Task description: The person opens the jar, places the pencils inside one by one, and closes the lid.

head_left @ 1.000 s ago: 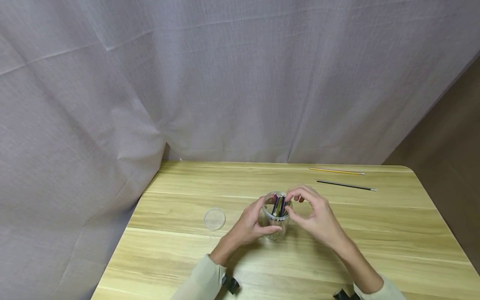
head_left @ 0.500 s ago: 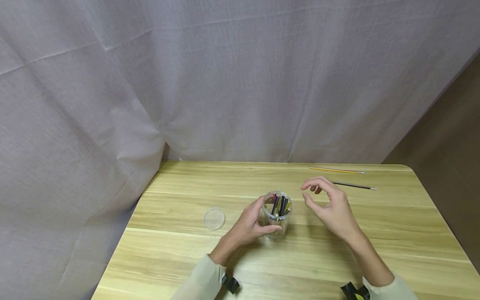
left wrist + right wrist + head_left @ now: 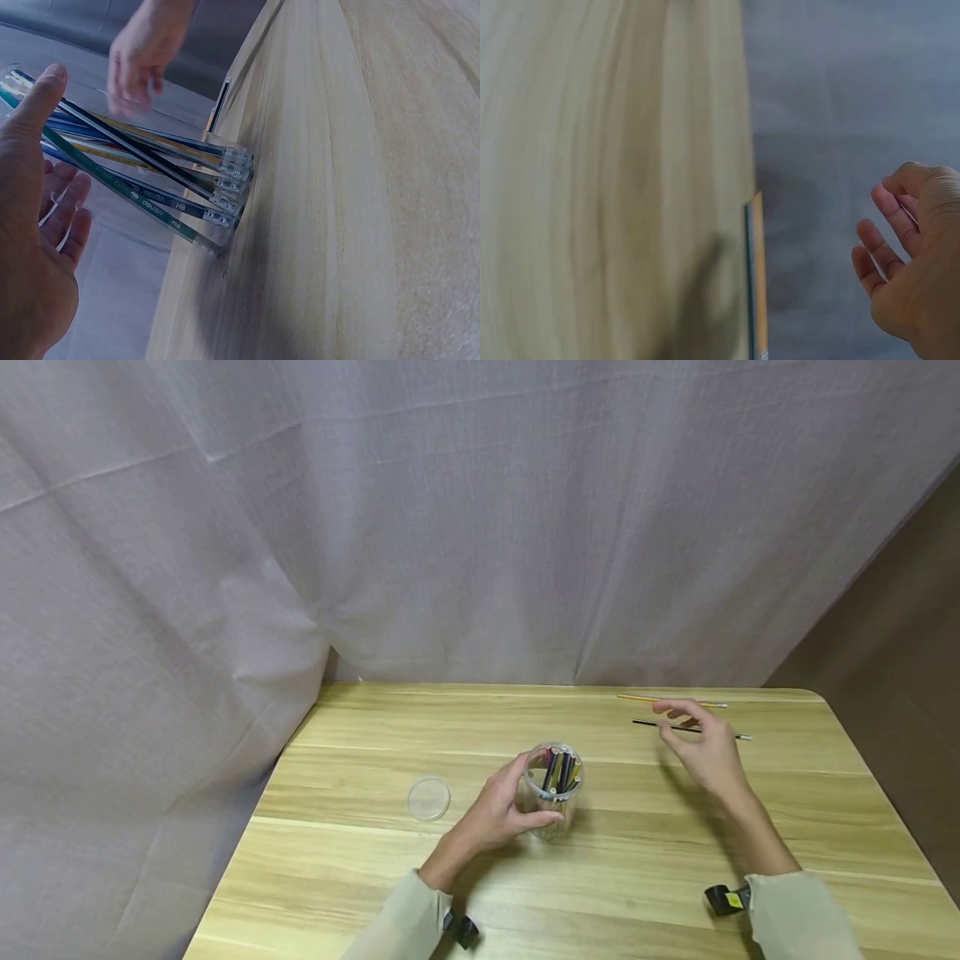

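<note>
My left hand grips a clear plastic jar, fingers and thumb curled round it near the rim. Several pencils stand inside the jar, dark, green and yellow, their eraser ends at the bottom. My right hand hovers above the table at the right, fingers loosely bent with nothing between them. Below its fingers lies a black pencil, partly covered by the hand in the head view. Just beyond is a yellow pencil, close to the table's far edge.
A round clear lid lies on the wooden table, left of the jar. Grey curtain hangs behind the table's far edge and down the left side. A brown panel stands on the right.
My right hand has moved from the jar's rim to the right and away from me, over the black pencil. The left hand and jar have stayed in place.
</note>
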The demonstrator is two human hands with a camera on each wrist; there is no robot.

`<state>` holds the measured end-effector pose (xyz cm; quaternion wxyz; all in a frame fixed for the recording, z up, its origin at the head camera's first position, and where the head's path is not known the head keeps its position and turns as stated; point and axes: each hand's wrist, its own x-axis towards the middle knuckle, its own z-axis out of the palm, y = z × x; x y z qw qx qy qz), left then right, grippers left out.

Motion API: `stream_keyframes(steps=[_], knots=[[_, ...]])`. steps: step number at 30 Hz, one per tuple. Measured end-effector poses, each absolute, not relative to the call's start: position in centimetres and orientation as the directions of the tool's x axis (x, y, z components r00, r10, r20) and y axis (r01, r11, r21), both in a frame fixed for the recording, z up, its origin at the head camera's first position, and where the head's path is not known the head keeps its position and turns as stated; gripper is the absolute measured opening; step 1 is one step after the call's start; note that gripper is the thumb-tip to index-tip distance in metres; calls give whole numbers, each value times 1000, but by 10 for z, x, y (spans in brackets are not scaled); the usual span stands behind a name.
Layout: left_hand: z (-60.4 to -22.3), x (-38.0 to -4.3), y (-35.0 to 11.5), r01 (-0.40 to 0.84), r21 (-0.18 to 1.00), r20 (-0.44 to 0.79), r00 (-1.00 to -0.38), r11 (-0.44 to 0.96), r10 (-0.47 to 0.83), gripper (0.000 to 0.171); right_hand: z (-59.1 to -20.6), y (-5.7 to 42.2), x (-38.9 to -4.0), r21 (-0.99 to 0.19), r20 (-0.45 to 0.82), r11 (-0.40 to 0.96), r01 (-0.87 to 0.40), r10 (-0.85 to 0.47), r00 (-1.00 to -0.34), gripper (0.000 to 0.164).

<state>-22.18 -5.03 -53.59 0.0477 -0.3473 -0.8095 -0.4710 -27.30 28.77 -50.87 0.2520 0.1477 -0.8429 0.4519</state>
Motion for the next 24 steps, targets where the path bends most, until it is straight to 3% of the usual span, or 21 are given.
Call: stream_keyframes(steps=[6, 12, 24], knots=[[-536, -220, -51, 598, 737, 395, -759, 316, 517, 94, -530, 311, -285, -691, 416, 641, -335, -26, -909, 32], [-537, -220, -50, 612, 726, 409, -751, 314, 518, 94, -547, 323, -294, -676, 333, 696, -242, -4, -943, 33], [-536, -217, -51, 595, 733, 386, -764, 331, 517, 94, -576, 334, -305, -591, 391, 773, -228, 28, -920, 31]])
